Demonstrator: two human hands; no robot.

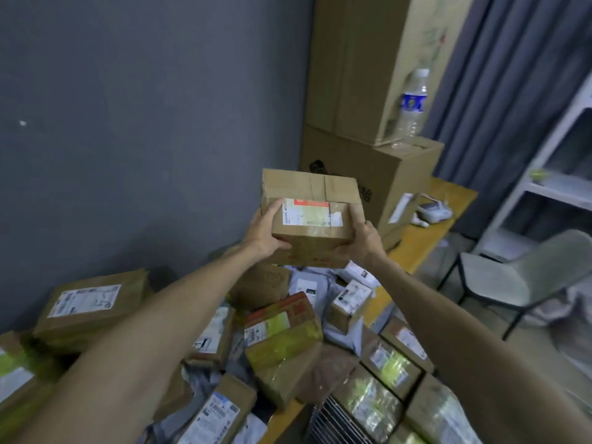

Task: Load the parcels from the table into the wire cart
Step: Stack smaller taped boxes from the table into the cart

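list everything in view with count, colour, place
held parcel: one, brown, raised over the heap
table: one, yellow, under the heap
parcels: many, brown and grey, heaped on it
wire cart: one, metal, bottom edge
large cartons: two, brown, stacked behind
water bottle: one, clear, on the lower one
chair: one, grey, right
shelf: one, white, far right
left hand: one, grips held parcel's left side
right hand: one, grips its right side

Brown parcel (pixel 312 216) with red-and-white label (pixel 312 213), yellow table (pixel 426 232), grey wall (pixel 128 123)
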